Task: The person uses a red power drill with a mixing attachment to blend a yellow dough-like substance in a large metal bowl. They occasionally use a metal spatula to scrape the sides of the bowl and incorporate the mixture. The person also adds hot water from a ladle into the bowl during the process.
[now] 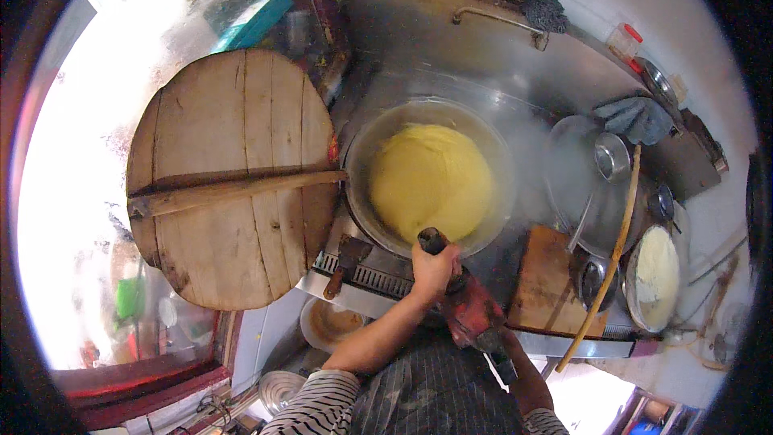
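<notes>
Mixer: red power tool point(471, 310) at lower centre, its shaft reaching into the bowl point(362, 153) of yellow dough point(431, 181)
Left hand point(433, 267): clamped round the tool's front; right hand: hidden beneath it, grip unclear
Wooden lid point(233, 177): centre left

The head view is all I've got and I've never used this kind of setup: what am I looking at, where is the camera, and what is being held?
There is no machine here: a person works with bare hands. The camera sits on the person's head and looks down, and its fisheye lens bends straight edges near the rim. The arms come in from the bottom. The left hand grips the top of a red power tool at the edge of a large round pan that holds a smooth yellow mass. The right hand is hidden behind the tool, so I cannot tell its grip. Left of the pan, a big round wooden lid stands beside it. To the right lie a wooden board, a long stick and a small pot of white stuff.
</notes>
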`<control>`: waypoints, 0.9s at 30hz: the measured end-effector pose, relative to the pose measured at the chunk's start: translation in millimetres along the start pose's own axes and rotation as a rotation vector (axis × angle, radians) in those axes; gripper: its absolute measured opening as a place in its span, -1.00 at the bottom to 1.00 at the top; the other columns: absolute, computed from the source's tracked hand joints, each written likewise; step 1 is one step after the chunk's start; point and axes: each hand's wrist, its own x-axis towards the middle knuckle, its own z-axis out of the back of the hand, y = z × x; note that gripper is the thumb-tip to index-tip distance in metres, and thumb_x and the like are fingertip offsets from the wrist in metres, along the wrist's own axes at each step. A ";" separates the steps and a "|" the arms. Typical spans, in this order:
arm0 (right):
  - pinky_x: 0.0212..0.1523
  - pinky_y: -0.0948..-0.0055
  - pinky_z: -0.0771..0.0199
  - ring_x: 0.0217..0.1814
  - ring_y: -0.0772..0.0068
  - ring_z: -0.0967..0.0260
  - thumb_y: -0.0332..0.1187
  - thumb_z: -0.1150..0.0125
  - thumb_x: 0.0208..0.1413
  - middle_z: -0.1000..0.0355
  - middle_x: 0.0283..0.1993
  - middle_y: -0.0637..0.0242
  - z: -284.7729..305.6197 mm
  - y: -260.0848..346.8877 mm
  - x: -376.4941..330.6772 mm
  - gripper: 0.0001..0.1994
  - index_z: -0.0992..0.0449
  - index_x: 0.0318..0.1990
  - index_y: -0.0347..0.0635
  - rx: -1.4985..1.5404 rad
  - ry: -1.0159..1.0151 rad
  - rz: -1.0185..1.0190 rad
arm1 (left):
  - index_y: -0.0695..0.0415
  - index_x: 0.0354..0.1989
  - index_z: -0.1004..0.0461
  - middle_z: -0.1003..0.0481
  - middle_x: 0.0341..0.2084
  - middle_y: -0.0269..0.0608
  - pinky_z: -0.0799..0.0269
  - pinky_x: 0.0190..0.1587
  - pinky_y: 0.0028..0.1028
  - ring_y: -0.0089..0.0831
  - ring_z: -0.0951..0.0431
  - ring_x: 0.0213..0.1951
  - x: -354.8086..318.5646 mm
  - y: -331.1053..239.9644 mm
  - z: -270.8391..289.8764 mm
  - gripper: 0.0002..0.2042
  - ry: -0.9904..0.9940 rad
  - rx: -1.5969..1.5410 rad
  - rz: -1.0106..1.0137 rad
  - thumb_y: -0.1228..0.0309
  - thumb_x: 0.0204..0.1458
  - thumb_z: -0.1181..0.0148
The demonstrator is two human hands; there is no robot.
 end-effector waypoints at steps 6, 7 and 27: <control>-0.12 0.26 -0.35 -0.13 0.13 -0.40 -0.21 -0.13 -0.06 -0.44 -0.16 0.06 7.0 13.1 26.7 -0.60 -0.40 -0.05 -0.18 0.027 0.003 0.034 | 0.22 -0.62 -0.25 -0.29 -0.84 -0.26 -0.17 -0.76 -0.48 -0.45 -0.30 -0.82 15.9 -19.9 1.6 -0.89 -0.028 0.042 -0.058 0.64 -0.21 -0.05; -0.12 0.26 -0.35 -0.13 0.13 -0.40 -0.21 -0.13 -0.05 -0.44 -0.16 0.06 8.4 17.9 37.1 -0.60 -0.40 -0.05 -0.17 0.034 0.000 0.046 | 0.17 -0.55 -0.23 -0.26 -0.81 -0.25 -0.16 -0.78 -0.43 -0.42 -0.25 -0.83 18.3 -24.6 0.9 -0.86 -0.026 0.020 -0.085 0.67 -0.20 -0.05; -0.11 0.24 -0.35 -0.11 0.08 -0.39 -0.20 -0.08 0.00 -0.43 -0.14 0.04 46.3 34.3 71.4 -0.62 -0.40 -0.03 -0.15 -0.376 -0.170 -0.042 | 0.06 -0.58 -0.15 -0.12 -0.79 -0.35 -0.11 -0.67 -0.42 -0.47 -0.12 -0.77 114.9 -42.2 10.4 -0.84 0.119 -0.250 0.057 0.61 -0.18 0.05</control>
